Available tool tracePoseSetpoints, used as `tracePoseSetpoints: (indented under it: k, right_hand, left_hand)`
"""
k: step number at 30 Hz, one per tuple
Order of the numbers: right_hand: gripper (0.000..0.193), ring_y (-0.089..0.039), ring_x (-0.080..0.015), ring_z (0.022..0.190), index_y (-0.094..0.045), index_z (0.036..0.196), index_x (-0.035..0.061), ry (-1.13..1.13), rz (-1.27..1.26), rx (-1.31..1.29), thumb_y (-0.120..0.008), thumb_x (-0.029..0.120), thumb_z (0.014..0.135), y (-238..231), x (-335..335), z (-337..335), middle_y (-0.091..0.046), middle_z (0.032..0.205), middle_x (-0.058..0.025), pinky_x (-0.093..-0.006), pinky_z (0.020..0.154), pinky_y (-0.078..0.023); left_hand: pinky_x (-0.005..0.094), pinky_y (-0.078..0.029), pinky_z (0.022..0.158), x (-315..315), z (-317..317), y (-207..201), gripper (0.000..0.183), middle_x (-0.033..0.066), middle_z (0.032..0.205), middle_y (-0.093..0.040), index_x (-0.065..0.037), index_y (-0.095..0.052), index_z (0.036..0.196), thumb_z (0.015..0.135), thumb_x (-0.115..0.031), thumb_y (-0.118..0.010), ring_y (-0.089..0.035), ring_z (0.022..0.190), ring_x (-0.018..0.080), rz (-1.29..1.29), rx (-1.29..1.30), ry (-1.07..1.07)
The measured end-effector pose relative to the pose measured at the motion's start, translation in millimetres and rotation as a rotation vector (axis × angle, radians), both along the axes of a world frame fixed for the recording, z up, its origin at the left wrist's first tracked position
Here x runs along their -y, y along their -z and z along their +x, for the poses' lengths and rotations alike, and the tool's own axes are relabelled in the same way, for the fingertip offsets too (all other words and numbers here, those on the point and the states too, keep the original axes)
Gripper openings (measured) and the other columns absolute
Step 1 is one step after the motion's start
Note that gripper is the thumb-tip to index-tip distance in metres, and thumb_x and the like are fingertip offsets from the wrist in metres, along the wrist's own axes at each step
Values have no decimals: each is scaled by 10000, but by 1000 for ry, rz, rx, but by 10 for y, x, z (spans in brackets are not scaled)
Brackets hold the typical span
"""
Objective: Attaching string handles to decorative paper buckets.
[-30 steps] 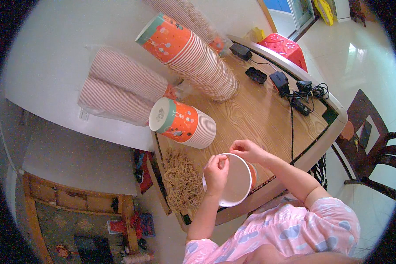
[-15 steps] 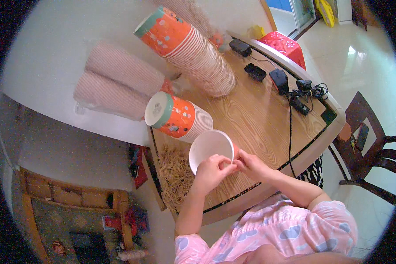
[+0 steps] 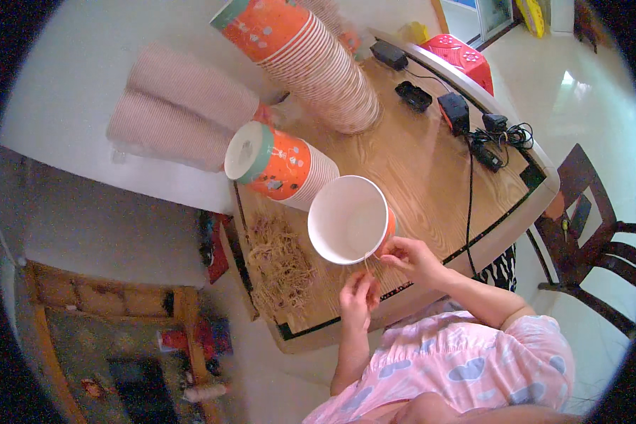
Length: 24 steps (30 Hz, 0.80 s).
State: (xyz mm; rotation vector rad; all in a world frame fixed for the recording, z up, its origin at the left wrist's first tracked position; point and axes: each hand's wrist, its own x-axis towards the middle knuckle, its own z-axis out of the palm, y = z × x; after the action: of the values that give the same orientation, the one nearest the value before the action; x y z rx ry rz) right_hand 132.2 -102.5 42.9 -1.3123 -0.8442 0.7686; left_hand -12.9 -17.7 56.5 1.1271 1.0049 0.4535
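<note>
A paper bucket (image 3: pixel 346 220), white inside with an orange outer wall, stands mouth toward me near the table's front edge. A thin tan cord (image 3: pixel 366 264) hangs from its near rim. Just below that rim, my left hand (image 3: pixel 359 299) is closed, pinching the cord. My right hand (image 3: pixel 411 258) is at the bucket's right side, thumb and fingers pinched close to the rim; what lies between their tips is too small to tell. To the left lies a loose pile of tan cords (image 3: pixel 279 272).
Behind the bucket is a short nested stack of orange-and-green paper buckets (image 3: pixel 283 166), with a taller leaning stack (image 3: pixel 318 67) farther back. Wrapped stacks (image 3: pixel 177 109) lie at the left. Black adapters and cables (image 3: pixel 491 141) sit at the table's right, near a dark chair (image 3: pixel 579 219).
My left hand has moved from the bucket's rim down toward me, drawing the cord out. My right hand remains near the rim. The bucket's inside faces the view more fully.
</note>
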Motion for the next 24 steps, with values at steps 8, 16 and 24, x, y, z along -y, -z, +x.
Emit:
tracePoseSetpoints:
  k: [8,16,24]
  right_hand:
    - [170,-517,-131,658,-530,887,16,7,-17,-113,-512,185,872,62,62,-186,-555,706,-65,-285,616,-443]
    - [115,-520,-93,706,-495,860,20,-49,-46,-44,-560,113,840,108,104,-111,-536,737,-31,-244,638,-447]
    - [132,-532,-112,671,-527,839,20,91,41,25,-634,51,769,1,70,-144,-555,726,-38,-252,610,-446]
  left_hand:
    - [178,-258,373,-140,199,163,159,-44,540,-450,-34,-598,949,859,-149,-535,-361,421,37,-337,287,121]
    - [165,-234,363,-75,232,111,150,-55,541,-445,0,-604,924,847,-110,-536,-348,441,14,-294,271,29]
    - [156,-235,359,-84,205,177,120,-47,567,-450,-18,-614,904,822,-92,-567,-350,442,26,-275,296,38]
